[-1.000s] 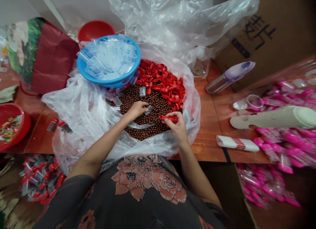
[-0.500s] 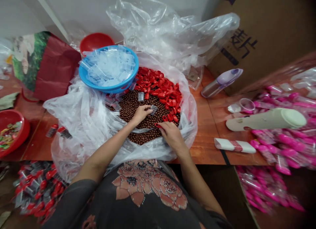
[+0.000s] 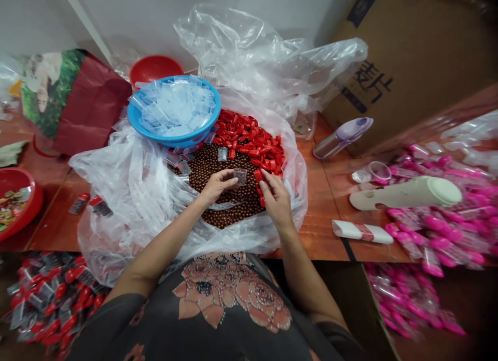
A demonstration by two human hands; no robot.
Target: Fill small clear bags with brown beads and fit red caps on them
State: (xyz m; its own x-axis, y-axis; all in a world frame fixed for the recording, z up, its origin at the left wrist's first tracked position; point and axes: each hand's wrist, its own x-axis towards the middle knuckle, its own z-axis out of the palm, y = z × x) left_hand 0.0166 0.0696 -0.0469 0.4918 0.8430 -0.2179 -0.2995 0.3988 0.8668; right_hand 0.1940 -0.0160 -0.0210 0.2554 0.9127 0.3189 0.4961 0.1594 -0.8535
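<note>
My left hand (image 3: 217,188) pinches a small clear plastic container (image 3: 240,177) above a heap of brown chocolate-like balls (image 3: 206,166). Whether any balls are inside it I cannot tell. To its right, my right hand (image 3: 277,199) has its thumb and fingers closed on a red plastic cap (image 3: 258,176). Container and cap are apart, a short gap between them. Many more red caps (image 3: 252,135) lie at the back right of the heap. Another clear container (image 3: 222,154) rests on the balls. Beneath everything spreads a crumpled clear plastic bag (image 3: 128,179).
A blue basin (image 3: 134,114) full of clear containers stands behind the heap. Two filled red-capped containers (image 3: 100,206) lie to the left, with more piled below. On the right are a purple-lidded bottle (image 3: 342,138), a pale green cylinder (image 3: 404,194), pink-capped packs (image 3: 447,231) and a cardboard box (image 3: 420,65).
My right hand has lifted and opened its wrist, the red cap turning from nearly level to upright near the container. My left hand keeps the container, now tilted differently. The view has shifted slightly.
</note>
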